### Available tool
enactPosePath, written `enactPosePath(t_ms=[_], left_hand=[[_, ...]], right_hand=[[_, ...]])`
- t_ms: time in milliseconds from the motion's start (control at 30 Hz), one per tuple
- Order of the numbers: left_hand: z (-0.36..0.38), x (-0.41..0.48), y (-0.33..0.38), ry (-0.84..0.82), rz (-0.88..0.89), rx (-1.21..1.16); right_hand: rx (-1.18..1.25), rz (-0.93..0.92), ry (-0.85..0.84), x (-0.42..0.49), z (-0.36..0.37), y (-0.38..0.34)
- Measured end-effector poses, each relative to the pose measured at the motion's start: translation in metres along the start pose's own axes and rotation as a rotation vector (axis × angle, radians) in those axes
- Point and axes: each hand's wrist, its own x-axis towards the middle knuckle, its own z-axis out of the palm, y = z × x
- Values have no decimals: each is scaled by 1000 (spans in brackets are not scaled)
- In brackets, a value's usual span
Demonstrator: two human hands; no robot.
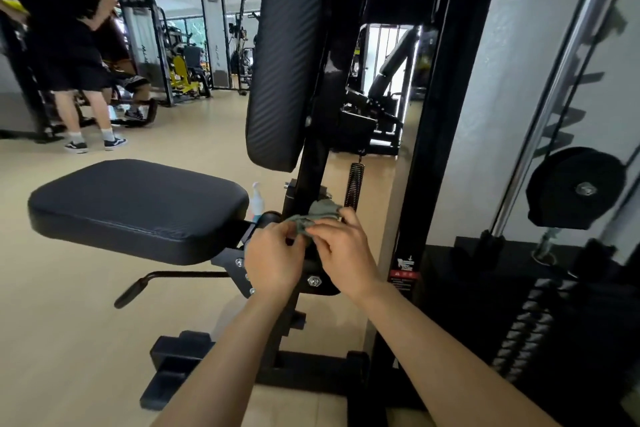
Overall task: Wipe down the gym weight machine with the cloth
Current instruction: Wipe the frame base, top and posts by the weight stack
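A black weight machine fills the view, with a padded seat [138, 208], an upright back pad [287, 55] and a black frame post [308, 184] between them. A small grey-green cloth [320, 213] is bunched against the post just below the back pad. My left hand [273, 256] pinches the cloth's lower left edge. My right hand [343, 250] grips its right side, fingers curled over it. Both hands meet at the joint where the seat bracket bolts to the post.
A spray bottle [257, 199] stands behind the seat. A coil spring [356, 184] hangs right of the post. A pulley [576, 189], chrome guide rod [554, 107] and weight stack [530, 326] sit on the right. A person [79, 55] stands far left among other machines.
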Motion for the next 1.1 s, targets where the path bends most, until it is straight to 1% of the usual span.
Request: enactPosePath(t_ms=[100,167,233,300,367,433,500,600,700,767,833,900,967,1033,1100], left_hand=[[-5,-7,-1,-169,-46,-15],[-9,-11,2,-213,-9,-89],[-16,-14,16,-158,11,-188],[-23,-14,39,-44,22,-290],[-26,-12,69,39,39,-420],[-26,-4,95,67,107,-544],[-23,10,111,108,209,-586],[-16,36,121,193,318,-529],[-9,48,119,247,392,-370],[-5,50,110,257,460,-282],[-2,48,97,244,490,-231],[-4,42,83,204,503,-178],[-10,27,69,123,500,-142],[-17,6,55,19,473,-174],[-21,-16,40,-105,397,-245]], right_hand=[[74,113,-52,-6,-5,4],[143,203,-21,-2,-13,4],[215,246,79,7,-28,3],[275,229,204,21,-48,1],[302,181,284,40,-66,1],[247,113,297,60,-80,3],[180,68,270,77,-87,7],[87,-5,206,89,-90,19],[25,-87,148,80,-86,28],[31,-99,104,71,-83,31],[65,-52,88,64,-82,32],[124,45,128,56,-84,31],[175,129,147,40,-84,28],[206,193,125,13,-80,24],[238,238,96,-19,-73,21]])
